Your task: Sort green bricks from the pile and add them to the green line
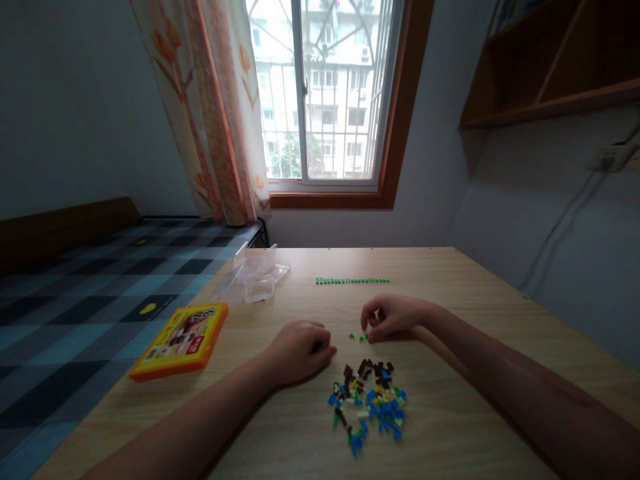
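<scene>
Fingertips of right hand: curled under, thumb and forefinger drawn narrow, pressed down at the tabletop. Piece between them or not: cannot tell. Just left of those tips: loose green pieces, three counted, flat on the wood, close together.

Left hand: loose fist, knuckles up, fingers folded in, resting on the table. Dark speck at the fingertips, too small to identify; nothing confirmed in grasp. Near the loose green pieces, not touching them.

Below and between both hands: one pile of mixed small bricks, blue, brown, yellow, green and white, loosely spread. Individual count not possible. Touched by neither hand.

Beyond the right hand: one straight row of green bricks, laid end to end, parallel with the far table edge. Number in the row not readable.

Further left: one heap of clear plastic packaging, near the table's left edge. One flat yellow-and-orange box, printed face up, at the same edge, well apart from the left hand.

Table: one, pale wood grain. At its left: one bed with checked cover. Behind: one barred window, one patterned curtain. Upper right: one wooden shelf, one wall socket with cable.
</scene>
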### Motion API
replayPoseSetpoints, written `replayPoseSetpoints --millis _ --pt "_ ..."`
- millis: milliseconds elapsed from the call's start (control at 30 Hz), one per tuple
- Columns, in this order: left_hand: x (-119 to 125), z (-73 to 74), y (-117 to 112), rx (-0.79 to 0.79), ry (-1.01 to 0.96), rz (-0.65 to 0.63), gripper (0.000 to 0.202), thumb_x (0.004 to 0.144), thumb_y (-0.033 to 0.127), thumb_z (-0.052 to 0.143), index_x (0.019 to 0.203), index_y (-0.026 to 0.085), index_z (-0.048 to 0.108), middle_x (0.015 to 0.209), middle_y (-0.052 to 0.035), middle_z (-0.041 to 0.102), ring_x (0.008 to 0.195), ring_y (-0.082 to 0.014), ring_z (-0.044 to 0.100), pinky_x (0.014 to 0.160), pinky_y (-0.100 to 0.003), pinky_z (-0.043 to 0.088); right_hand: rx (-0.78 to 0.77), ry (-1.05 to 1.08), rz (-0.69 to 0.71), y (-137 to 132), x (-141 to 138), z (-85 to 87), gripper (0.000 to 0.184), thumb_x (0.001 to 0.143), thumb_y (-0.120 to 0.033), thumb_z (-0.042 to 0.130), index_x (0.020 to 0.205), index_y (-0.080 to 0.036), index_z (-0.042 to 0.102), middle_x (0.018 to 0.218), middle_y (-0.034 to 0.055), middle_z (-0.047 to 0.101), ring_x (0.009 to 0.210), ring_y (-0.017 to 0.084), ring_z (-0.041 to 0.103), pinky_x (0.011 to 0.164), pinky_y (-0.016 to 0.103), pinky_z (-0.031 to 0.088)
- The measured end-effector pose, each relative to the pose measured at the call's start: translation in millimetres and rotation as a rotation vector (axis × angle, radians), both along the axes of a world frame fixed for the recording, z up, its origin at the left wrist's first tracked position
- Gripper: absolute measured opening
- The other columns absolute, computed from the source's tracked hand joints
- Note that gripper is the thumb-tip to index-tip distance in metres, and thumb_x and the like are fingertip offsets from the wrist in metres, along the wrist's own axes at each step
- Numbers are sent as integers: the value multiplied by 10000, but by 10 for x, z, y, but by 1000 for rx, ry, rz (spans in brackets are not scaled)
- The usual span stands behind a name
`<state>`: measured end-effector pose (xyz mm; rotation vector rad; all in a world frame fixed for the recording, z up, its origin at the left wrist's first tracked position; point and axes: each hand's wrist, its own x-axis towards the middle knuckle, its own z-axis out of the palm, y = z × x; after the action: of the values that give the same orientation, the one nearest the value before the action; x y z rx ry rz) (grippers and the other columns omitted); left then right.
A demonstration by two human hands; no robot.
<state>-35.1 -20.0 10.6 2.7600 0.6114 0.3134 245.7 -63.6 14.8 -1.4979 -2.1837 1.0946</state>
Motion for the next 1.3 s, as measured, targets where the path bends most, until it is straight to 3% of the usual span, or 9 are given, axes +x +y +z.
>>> replayPoseSetpoints --millis 167,300,567,700,833,1067,1300 --pt "3 15 -6 -7 -3 4 274 840 273 583 600 171 499 646 17 563 587 -107 469 578 -240 296 59 -59 -12 -29 -70 -3 300 734 -424 757 879 -162 756 689 -10 589 624 85 511 573 181 381" --pt "2 11 -2 -2 -6 -1 270 838 273 585 602 172 501 650 19 564 592 -109 469 587 -241 305 68 -73 -21 27 49 -42 292 745 -413 718 896 -169 771 711 4 633 642 98 536 594 186 400" --pt "-7 6 0 -7 19 9 279 843 281 582 604 172 489 669 11 577 609 -114 489 588 -241 303 178 -233 -309 102 871 -117 345 735 -396 648 943 -174 811 747 58 700 658 144 557 595 225 389" --pt "-4 12 4 -11 25 5 278 843 279 578 604 172 487 672 10 579 607 -113 492 585 -241 300 206 -235 -407 83 1140 -162 387 737 -419 631 970 -164 806 781 69 704 685 155 563 617 237 394" --pt "-3 14 4 -17 21 6 282 848 277 569 600 173 484 658 9 578 599 -115 488 581 -243 298 212 -169 -463 88 1199 -215 477 713 -457 660 1063 -152 771 839 61 688 669 134 549 605 223 401" --pt "-9 12 5 -13 21 6 276 850 281 574 608 174 496 668 9 580 606 -116 494 583 -246 302 193 -240 -459 107 1212 -227 402 733 -467 634 925 -145 782 726 61 684 653 155 568 586 234 398" --pt "3 33 -2 -3 30 1 279 848 275 578 602 174 495 663 11 577 597 -116 484 583 -251 303 322 -274 -560 162 1193 -315 379 794 -443 598 969 -165 787 813 62 727 712 165 615 663 250 433"
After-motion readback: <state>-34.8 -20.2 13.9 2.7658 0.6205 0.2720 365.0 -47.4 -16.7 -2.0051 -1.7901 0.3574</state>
